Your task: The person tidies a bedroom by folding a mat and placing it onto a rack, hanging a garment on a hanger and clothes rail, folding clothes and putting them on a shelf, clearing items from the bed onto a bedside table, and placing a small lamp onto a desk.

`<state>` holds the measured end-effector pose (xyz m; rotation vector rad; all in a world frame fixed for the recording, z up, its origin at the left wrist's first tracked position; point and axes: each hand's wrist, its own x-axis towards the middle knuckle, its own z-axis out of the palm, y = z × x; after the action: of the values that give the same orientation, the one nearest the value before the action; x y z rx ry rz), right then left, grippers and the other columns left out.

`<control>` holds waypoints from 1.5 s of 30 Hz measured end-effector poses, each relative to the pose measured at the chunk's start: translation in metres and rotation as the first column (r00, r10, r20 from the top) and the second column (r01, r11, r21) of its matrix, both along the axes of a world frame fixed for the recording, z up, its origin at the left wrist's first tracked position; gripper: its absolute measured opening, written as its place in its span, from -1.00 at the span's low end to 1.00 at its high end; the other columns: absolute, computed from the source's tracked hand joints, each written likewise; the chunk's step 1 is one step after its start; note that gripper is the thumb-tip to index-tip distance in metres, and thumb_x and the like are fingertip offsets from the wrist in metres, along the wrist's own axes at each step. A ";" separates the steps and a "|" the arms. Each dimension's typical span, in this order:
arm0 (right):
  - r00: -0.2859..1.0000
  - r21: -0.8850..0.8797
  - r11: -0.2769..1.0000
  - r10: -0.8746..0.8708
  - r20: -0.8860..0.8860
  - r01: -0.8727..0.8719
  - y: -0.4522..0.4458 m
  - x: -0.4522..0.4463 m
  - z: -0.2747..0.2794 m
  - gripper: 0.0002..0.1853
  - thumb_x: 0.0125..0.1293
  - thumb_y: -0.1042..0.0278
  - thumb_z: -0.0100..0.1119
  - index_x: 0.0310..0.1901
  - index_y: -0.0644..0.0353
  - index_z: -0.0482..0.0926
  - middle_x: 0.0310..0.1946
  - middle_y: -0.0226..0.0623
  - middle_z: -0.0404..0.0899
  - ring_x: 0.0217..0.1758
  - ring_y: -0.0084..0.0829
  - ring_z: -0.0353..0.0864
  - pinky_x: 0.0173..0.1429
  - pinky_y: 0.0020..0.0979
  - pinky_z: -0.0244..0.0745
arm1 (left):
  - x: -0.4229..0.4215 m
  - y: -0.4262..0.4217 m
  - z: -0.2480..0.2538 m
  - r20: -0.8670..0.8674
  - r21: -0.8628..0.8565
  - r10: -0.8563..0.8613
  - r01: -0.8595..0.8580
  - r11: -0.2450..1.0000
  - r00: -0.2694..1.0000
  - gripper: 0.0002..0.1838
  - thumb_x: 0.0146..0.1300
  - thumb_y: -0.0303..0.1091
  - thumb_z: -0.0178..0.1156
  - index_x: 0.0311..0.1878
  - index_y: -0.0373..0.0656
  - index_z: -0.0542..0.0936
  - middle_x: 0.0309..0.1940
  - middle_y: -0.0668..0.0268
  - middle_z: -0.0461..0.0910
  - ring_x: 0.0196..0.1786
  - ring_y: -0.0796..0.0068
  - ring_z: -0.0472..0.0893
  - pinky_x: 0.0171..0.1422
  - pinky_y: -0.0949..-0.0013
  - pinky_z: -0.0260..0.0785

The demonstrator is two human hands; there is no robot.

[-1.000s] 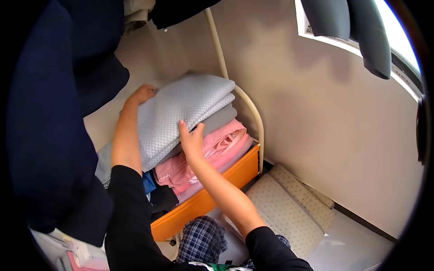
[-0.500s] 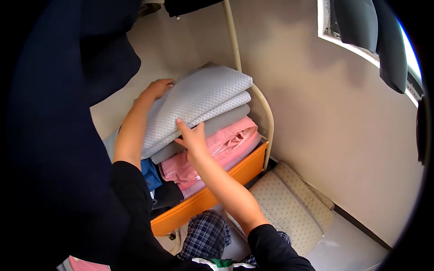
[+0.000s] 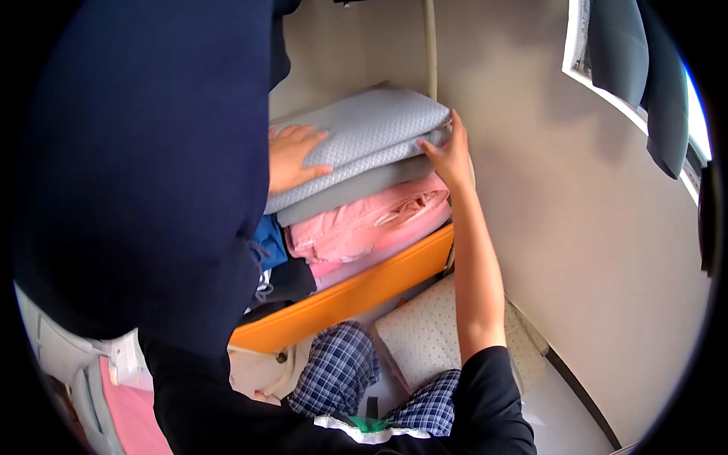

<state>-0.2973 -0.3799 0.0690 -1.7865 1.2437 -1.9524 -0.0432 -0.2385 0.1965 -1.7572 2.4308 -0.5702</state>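
A light grey folded quilt [image 3: 371,117] with a woven zigzag pattern lies on top of a pile of bedding. My left hand [image 3: 296,155] rests flat on its left part, fingers spread; the wrist is hidden behind dark hanging cloth. At the quilt's right end, my right hand [image 3: 450,155] clasps the corner, thumb at the front layers and fingers round the side. Below the quilt come a plain grey folded cloth [image 3: 356,186] and pink folded bedding [image 3: 364,224]. The pile stands in an orange-fronted bin [image 3: 364,284].
Dark navy cloth [image 3: 152,152] hangs close on the left and blocks much of the view. A cream pole [image 3: 431,53] rises behind the pile. Blue and black cloth [image 3: 269,243] fills the bin's left part. A dotted beige cushion [image 3: 421,326] lies on the floor by the wall.
My right hand has moved from the quilt's front edge to its right corner. My left hand has come from the back edge to lie on the front left. The view has shifted.
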 end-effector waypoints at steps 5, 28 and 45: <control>0.988 0.023 0.996 -0.077 -0.137 0.080 -0.012 0.003 -0.023 -0.32 -0.11 0.40 0.38 0.08 0.26 0.26 0.02 -0.02 0.39 0.05 -0.06 0.41 0.05 -0.22 0.36 | 0.032 0.018 -0.058 -0.090 -0.037 -0.011 0.008 0.999 0.996 -0.16 0.02 -0.18 0.25 0.33 -0.13 0.04 0.29 0.01 0.10 0.34 0.10 0.11 0.35 0.06 -0.03; 0.457 0.767 0.642 0.678 -0.576 0.014 0.485 0.000 0.025 -0.88 0.12 0.45 -0.06 -0.32 0.20 0.45 -0.37 -0.13 0.57 -0.34 -0.17 0.61 -0.28 -0.23 0.52 | -0.096 0.352 0.008 -0.477 0.289 0.117 0.030 0.957 0.871 -0.54 0.02 -0.48 0.02 0.08 -0.24 0.34 0.09 0.14 0.35 0.21 0.16 0.28 0.30 0.09 0.05; -0.198 0.813 0.456 0.815 -0.545 -0.363 0.659 0.070 0.164 -0.78 0.22 0.24 0.00 -0.15 0.14 0.42 -0.34 -0.09 0.57 -0.28 -0.11 0.58 -0.21 -0.16 0.47 | -0.072 0.673 0.104 -0.803 0.567 0.561 -0.548 0.614 -0.202 -0.80 0.24 -0.24 0.00 -0.16 -0.10 0.49 -0.62 0.18 0.56 -0.50 0.09 0.56 -0.36 0.18 0.39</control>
<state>-0.2273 0.2794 0.2328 -2.5946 0.4083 0.2616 -0.1147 0.4345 0.3001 -3.5802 1.2016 1.1753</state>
